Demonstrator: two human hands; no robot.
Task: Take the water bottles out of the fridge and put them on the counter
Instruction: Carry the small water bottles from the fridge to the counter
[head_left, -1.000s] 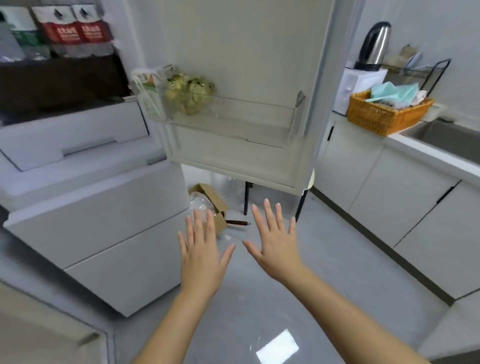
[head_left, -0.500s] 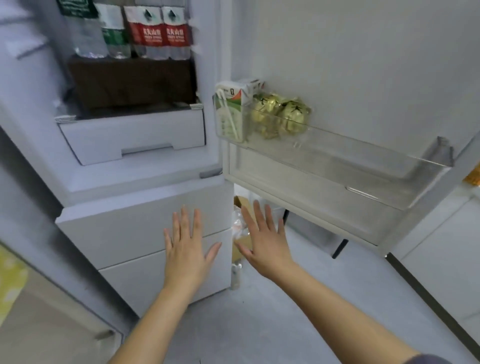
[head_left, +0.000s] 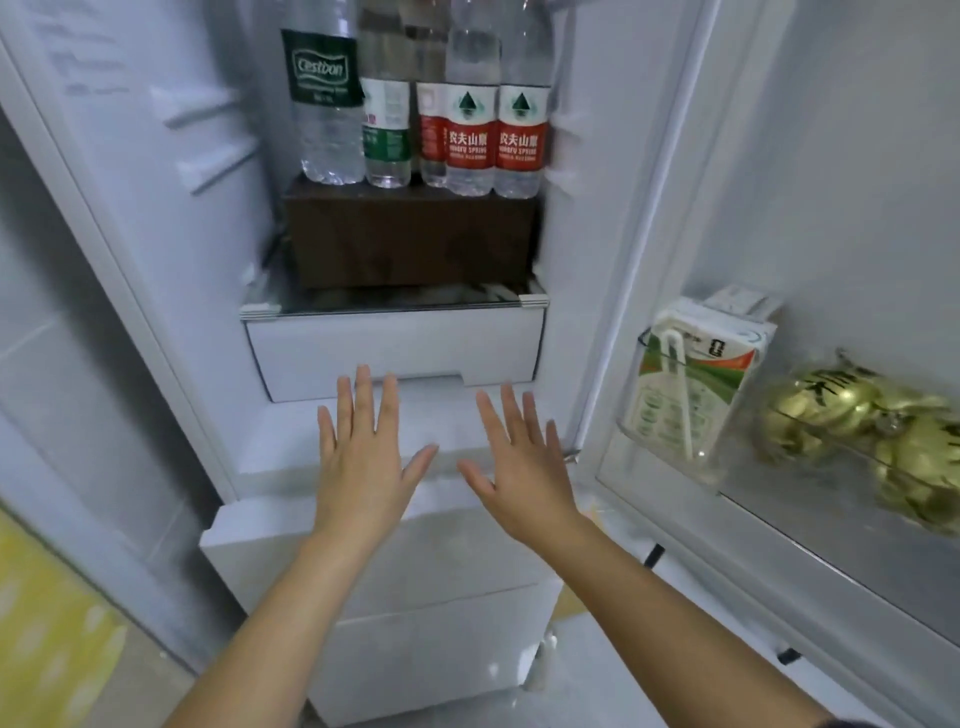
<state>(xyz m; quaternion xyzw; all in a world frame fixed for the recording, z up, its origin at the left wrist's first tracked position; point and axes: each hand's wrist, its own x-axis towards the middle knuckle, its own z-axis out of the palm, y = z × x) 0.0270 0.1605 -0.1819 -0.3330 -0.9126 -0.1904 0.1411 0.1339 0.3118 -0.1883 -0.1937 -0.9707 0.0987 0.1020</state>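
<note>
Fridge: a tall white fridge with smooth plastic walls (head_left: 156, 218), its door open on the right.
Support: a dark brown rectangular box with a matt surface (head_left: 410, 244) sits on a glass shelf (head_left: 395, 307). Under the shelf is a white plastic drawer with a notched lower edge (head_left: 395, 345).
Bottles: five clear plastic water bottles stand upright, touching, in a row along the top front edge of the box. Their necks are cut off by the top of the view.
Left corner: a wide clear ribbed bottle with a dark green label (head_left: 324, 98).
Next: a slimmer bottle with a white-and-green label (head_left: 385, 130), then a bottle with a red-and-white label set further back (head_left: 430, 135).
Right corner: two clear bottles with red labels and green triangle marks (head_left: 470, 132), side by side.
Left hand: the left hand (head_left: 363, 457) is flat, with fingers straight and spread, and holds nothing. Its fingertips overlap the drawer's lower edge, well below the bottles.
Right hand: the right hand (head_left: 524, 462) is also flat and splayed, holds nothing, and is level with the left.
Contact: I cannot tell whether either hand touches the fridge.
Door bin: a clear plastic door bin (head_left: 675, 462) holds a white-and-green drink carton with a straw (head_left: 696, 374) at its left end. Beside the carton are crinkled gold-wrapped lumps (head_left: 857, 431).
</note>
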